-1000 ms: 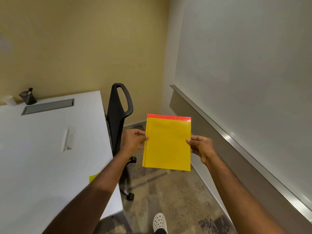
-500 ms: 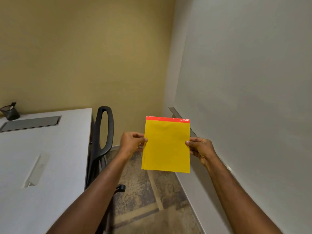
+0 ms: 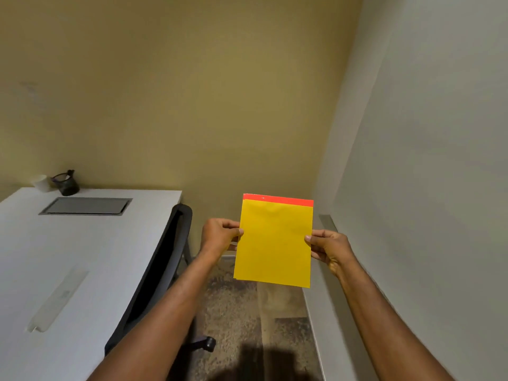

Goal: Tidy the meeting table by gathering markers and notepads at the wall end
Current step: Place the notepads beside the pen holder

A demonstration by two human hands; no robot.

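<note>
Head view: two hands hold a yellow notepad up in the air, beside the table

The yellow notepad [image 3: 273, 243] has a red strip along its top edge and stands almost upright, out in front of the person and over the floor, not on the white table [image 3: 90, 257]. The left hand [image 3: 220, 236] pinches its left edge with the thumb on the front and the fingers curled behind. The right hand [image 3: 328, 250] pinches its right edge the same way. The table is off to the left, with a black chair [image 3: 162, 265] tucked in at its side. At the far end of the table, near the tan wall, sit a dark cup [image 3: 67, 184], a small white cup [image 3: 42, 182] and a grey flap [image 3: 85, 206] set into the top. A long white thing [image 3: 56, 299] lies on the table closer in; it is too blurry to tell what it is
</note>
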